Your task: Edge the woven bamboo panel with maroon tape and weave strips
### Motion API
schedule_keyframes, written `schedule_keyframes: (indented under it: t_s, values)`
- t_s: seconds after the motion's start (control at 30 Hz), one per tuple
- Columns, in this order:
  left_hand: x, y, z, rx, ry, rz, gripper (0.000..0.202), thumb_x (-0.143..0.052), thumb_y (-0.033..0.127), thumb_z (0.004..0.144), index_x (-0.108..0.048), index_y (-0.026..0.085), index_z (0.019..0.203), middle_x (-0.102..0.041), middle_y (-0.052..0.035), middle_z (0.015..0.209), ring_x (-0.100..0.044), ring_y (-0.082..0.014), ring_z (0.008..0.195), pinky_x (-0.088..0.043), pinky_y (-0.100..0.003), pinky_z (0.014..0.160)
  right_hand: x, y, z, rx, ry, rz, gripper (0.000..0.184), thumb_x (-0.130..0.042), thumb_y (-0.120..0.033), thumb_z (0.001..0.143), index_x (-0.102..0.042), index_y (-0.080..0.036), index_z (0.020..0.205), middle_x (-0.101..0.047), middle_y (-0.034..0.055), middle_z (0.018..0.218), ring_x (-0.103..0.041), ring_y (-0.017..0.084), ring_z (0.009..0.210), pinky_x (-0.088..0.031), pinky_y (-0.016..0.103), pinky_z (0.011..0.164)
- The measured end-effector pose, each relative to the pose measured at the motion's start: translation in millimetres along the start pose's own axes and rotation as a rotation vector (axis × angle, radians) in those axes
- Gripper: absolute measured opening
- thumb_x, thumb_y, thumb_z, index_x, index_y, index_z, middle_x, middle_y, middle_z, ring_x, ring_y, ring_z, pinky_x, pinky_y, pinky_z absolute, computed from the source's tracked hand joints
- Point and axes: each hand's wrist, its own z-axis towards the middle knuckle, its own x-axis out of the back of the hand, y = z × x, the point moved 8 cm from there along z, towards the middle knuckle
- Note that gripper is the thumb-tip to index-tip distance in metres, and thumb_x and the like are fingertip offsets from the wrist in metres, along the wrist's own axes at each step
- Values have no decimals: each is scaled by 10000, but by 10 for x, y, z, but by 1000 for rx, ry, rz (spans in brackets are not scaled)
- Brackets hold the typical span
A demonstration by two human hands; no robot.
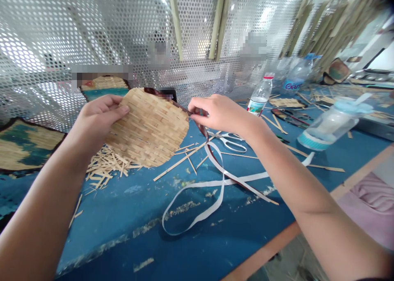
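My left hand (97,117) grips the left edge of a round woven bamboo mat (148,129), holding it tilted above the blue table (129,207). My right hand (215,113) pinches a dark brown edging strip (212,151) at the mat's right rim. From that pinch a long white tape (212,184) trails down and loops across the table. Part of the mat's upper rim carries the dark strip.
Bamboo offcuts (106,166) lie under the mat. White-handled scissors (232,141), a small water bottle (260,95) and a lying jar with a blue lid (331,127) are to the right. Woven mats (21,143) lean on a perforated metal screen (61,34) behind.
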Motion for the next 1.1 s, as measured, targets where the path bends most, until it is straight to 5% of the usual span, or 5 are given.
schedule_keyframes:
  t_s: [0.37, 0.57, 0.83, 1.1]
  values:
    - [-10, -7, 8, -22, -13, 33, 278, -731, 327, 799, -703, 178, 1032, -697, -19, 866, -632, -159, 715, -495, -272, 667, -20, -46, 8, 57, -11, -4, 173, -627, -380, 932, -610, -209, 954, -660, 11, 853, -538, 168, 727, -340, 362, 852]
    - [-51, -5, -27, 16, -47, 51, 261, -737, 353, 806, -703, 188, 1005, -677, -13, 767, -623, -169, 665, -500, -288, 650, 92, 62, -53, -25, -79, 142, 358, -708, -546, 841, -636, -206, 926, -634, 21, 813, -529, 174, 719, -341, 318, 704]
    - [-51, -87, 28, 9, -64, 46, 277, -745, 374, 809, -700, 190, 1012, -694, -16, 798, -645, -171, 662, -506, -268, 604, -1, -59, -53, -2, -147, 87, 146, -643, -351, 886, -628, -226, 959, -661, 18, 801, -539, 171, 677, -329, 325, 659]
    - [-102, -43, 6, -1, -73, 64, 213, -714, 321, 835, -696, 179, 993, -693, -3, 783, -631, -148, 639, -519, -265, 634, -86, -105, -35, 13, -145, 30, 280, -703, -481, 863, -595, -224, 884, -632, 22, 772, -538, 206, 743, -356, 390, 831]
